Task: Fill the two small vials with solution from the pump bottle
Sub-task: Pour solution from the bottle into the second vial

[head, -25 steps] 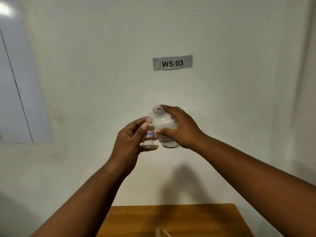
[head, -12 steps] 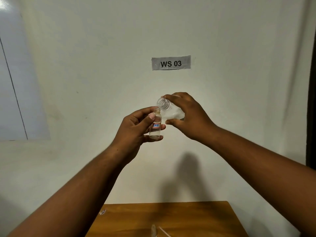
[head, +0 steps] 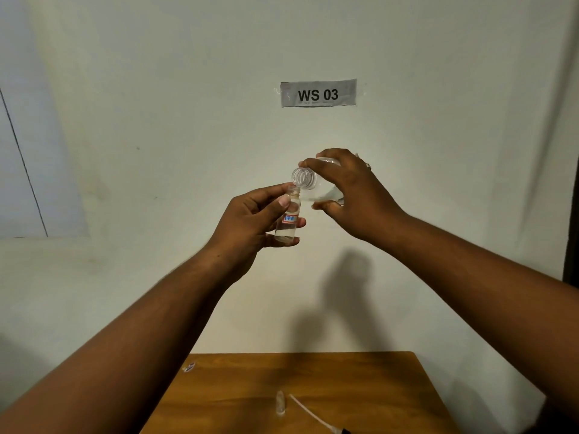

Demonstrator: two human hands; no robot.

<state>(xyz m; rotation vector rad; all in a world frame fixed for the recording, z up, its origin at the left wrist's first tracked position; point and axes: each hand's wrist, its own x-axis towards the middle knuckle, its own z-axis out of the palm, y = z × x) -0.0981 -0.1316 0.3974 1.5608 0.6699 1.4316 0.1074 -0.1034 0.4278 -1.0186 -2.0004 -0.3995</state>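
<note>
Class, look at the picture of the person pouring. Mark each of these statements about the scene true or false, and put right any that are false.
1. The left hand holds a small vial upright. True.
2. The pump is screwed onto the bottle. False: the threaded neck is open, and a pump tube lies on the wooden table.
3. The right hand tilts the bottle with its mouth right over the vial's opening. True.
4. The vial is full to the brim. False: only a little liquid shows at its bottom.
5. The sign on the wall reads WS 08. False: it reads WS 03.
</note>
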